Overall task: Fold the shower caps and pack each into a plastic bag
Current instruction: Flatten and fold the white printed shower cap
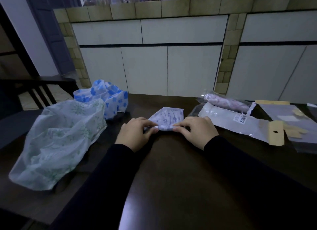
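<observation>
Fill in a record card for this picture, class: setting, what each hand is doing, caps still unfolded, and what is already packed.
setting: dark wooden table in front of white cupboards
left hand: pinches the near edge of the purple-patterned cap
right hand: pinches the same edge, opposite end
cap state: partly folded, lying on the table
unfolded caps: green-patterned cap; blue-flowered cap
already packed: pink rolled cap in a clear bag
spare bags: flat packets on the right

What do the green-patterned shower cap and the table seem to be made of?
Green-patterned shower cap: probably thin, translucent plastic film; it crinkles and the dark table shows through. Table: looks like dark, smooth-finished wood or veneer, judging by its soft sheen.
</observation>
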Motion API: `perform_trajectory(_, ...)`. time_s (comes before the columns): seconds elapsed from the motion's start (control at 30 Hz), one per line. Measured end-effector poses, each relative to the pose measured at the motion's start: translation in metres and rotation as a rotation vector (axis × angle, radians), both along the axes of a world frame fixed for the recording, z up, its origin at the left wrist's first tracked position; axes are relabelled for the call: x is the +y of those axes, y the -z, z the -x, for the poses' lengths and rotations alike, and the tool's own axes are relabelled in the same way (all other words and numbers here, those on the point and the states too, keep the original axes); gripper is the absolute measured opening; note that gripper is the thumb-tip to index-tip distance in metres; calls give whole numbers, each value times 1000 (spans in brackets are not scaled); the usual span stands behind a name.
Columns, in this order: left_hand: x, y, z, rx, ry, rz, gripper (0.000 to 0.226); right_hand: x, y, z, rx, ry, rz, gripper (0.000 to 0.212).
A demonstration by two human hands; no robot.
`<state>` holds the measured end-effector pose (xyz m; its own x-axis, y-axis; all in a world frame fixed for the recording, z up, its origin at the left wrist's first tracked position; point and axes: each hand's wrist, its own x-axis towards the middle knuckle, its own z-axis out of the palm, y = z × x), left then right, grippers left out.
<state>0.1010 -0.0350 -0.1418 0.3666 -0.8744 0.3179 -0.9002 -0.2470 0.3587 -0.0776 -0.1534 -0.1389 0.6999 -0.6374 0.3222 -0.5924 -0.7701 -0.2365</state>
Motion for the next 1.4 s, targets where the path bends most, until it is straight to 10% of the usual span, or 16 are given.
perform_trajectory(0.73,-14,-14,9,-108,-112,-160,24,3,3,-6,-100,223,46,33)
perform_trajectory(0.97,-15,-6,16,-301,4,58,16,-1,6,-6,-132,188,129,25)
perform_trajectory(1.4,-9,0,14,-110,-19,-51,33,11,-3,8,109,126,76,44)
